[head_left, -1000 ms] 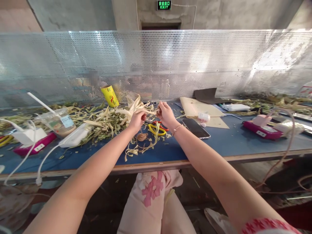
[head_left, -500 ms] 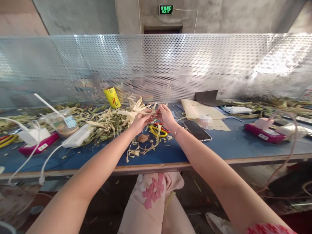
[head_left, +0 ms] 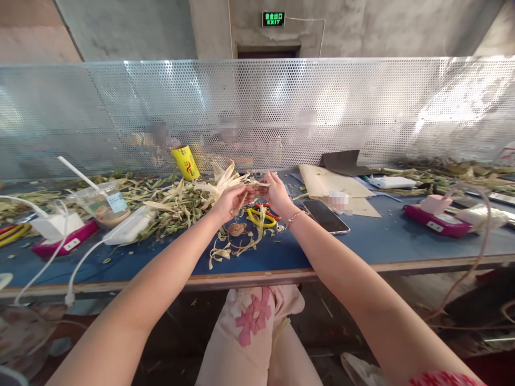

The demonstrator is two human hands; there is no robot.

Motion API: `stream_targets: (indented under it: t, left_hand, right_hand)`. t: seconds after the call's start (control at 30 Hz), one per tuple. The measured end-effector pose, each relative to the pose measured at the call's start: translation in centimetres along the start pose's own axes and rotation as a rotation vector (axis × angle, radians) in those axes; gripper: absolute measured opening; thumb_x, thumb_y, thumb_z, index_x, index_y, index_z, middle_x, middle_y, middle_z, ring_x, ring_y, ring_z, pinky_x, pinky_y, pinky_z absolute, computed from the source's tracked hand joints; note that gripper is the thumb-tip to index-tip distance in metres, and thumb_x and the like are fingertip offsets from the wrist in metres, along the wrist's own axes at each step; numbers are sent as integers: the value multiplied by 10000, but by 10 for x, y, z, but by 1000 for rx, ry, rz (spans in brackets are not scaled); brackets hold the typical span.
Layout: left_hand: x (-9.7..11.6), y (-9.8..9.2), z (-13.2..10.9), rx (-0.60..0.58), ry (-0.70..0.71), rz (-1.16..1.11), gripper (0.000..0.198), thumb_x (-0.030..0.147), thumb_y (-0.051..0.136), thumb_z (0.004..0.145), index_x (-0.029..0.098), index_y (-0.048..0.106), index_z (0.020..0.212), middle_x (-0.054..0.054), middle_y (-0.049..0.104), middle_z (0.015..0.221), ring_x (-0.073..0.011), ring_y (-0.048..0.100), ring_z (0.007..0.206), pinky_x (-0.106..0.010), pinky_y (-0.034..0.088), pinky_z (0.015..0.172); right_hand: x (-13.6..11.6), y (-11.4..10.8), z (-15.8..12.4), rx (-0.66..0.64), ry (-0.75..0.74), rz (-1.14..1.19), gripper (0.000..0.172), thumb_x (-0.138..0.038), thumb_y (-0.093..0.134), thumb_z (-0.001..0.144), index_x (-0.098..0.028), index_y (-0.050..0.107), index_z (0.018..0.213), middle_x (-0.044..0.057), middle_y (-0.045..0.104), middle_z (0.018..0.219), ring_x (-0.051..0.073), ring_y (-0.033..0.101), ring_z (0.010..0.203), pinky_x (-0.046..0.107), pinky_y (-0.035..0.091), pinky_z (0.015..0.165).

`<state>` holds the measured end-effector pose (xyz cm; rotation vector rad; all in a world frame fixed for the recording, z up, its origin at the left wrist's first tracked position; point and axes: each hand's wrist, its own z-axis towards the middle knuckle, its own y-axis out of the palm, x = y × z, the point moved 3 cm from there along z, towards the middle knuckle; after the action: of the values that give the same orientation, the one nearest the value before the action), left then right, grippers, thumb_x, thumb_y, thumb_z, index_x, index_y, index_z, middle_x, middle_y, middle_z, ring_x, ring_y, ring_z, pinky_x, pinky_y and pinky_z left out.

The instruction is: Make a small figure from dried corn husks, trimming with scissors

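Note:
My left hand (head_left: 232, 201) and my right hand (head_left: 277, 194) meet above the middle of the blue table, fingers curled and pinching. Between them runs a thin, pale dried husk strip (head_left: 259, 183), gripped at both ends; fingers partly cover it. Below lie a tool with yellow handles (head_left: 261, 219), a red-handled one partly hidden behind it, and a small brown coil (head_left: 236, 229) among curled pale strips (head_left: 219, 254). Left of my hands spreads a heap of dried leaves and husks (head_left: 173, 206), with broad pale husks (head_left: 223, 176) on it.
A tilted yellow can (head_left: 185, 162) and a cup with a straw (head_left: 108, 206) stand to the left. Near them are a white power bank (head_left: 131, 225) and a magenta socket block (head_left: 66, 241) with cables. A phone (head_left: 325, 216) and paper sheets (head_left: 333, 179) lie right. A perforated metal screen (head_left: 362, 107) closes the back.
My left hand has turned and lowered slightly, its fingers now curled closer beside the right hand. The pale strip shows more between them. My right hand has barely moved.

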<state>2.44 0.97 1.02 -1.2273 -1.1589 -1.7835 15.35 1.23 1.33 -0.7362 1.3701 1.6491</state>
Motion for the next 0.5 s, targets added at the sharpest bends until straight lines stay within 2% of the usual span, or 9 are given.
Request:
stream_targets:
  t: [0.07,0.2,0.23,0.37,0.43,0.5]
  left_hand:
    - [0,-1,0,21,30,27,47,128,583,675,122,626,693,-24,646,651,-95,594,599,-238,490,659]
    - [1,-2,0,51,49,41,83,112,615,657,125,590,736,-7,651,699,-56,573,545,-205,483,612]
    - [1,-2,-1,59,49,48,99,115,620,658,127,579,747,-3,650,704,-51,572,541,-198,482,608]
    - [3,0,-3,99,63,127,197,123,636,658,157,507,802,33,608,602,-71,587,536,-171,451,529]
    - [3,2,-5,117,73,154,249,112,634,657,175,457,822,54,576,541,-86,590,525,-166,430,496]
    - [3,3,-6,131,78,161,280,89,626,654,179,429,832,58,574,531,-88,586,513,-172,429,498]
  right_hand:
    - [0,1,1,-61,-22,-21,195,-373,492,794,-222,399,713,-26,520,693,90,540,568,235,457,536]
    - [1,-1,1,-198,-86,-134,90,-291,499,737,-223,445,759,-17,560,812,97,553,674,229,452,582]
    - [1,-1,1,-216,-117,-182,109,-272,523,707,-226,462,785,-17,563,850,101,555,709,232,455,604]
    - [1,-1,0,-240,-275,-375,321,-248,625,618,-237,505,915,-2,567,920,126,552,825,270,466,735]
    - [1,0,0,-231,-335,-438,329,-267,635,613,-228,523,920,6,578,905,132,549,821,287,465,757]
    - [0,2,-1,-211,-352,-461,262,-279,625,615,-213,545,856,7,587,877,127,547,775,289,471,729]
